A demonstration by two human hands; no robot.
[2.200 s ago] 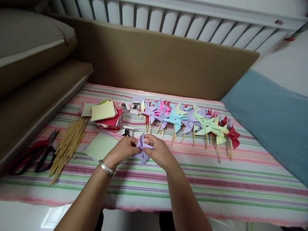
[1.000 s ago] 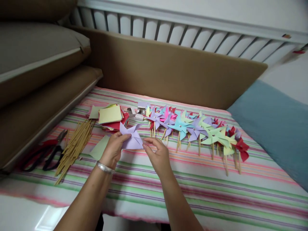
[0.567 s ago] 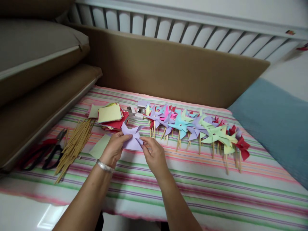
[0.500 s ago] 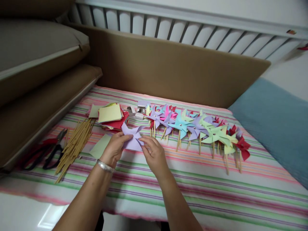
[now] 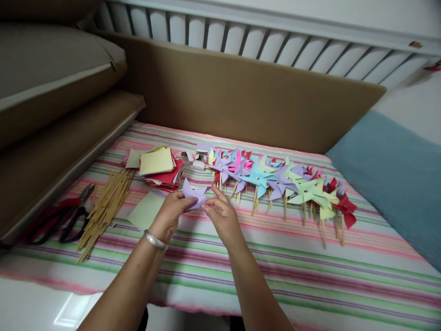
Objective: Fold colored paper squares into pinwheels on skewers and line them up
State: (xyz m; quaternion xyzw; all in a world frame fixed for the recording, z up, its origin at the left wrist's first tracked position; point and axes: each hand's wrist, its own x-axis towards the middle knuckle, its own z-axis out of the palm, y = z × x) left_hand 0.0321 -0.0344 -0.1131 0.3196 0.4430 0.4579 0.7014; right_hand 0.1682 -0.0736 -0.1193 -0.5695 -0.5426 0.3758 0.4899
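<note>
A purple paper pinwheel [image 5: 195,193] with cut, partly folded blades is held over the striped cloth [image 5: 241,271]. My left hand [image 5: 170,211] pinches it from the left, thumb on top near its middle. On its right edge, the thumb of my right hand [image 5: 222,212] presses against the paper, with the other fingers raised and partly curled. Just left of my hands lies a pale green paper sheet [image 5: 146,212]. Beyond them is a stack of coloured paper squares [image 5: 158,163]. Several finished pinwheels on sticks [image 5: 258,178] lie in a row to the right.
Wooden sticks [image 5: 106,207] lie in a bundle at the left, beside black-handled scissors [image 5: 74,218]. Small open boxes [image 5: 198,161] stand behind the paper stack. Brown padded cushions [image 5: 69,110] rise at the left, and a brown board [image 5: 241,96] closes off the back.
Both hands have shifted slightly right with the purple pinwheel, which now shows less of its face. My right hand's fingers have lifted and opened somewhat.
</note>
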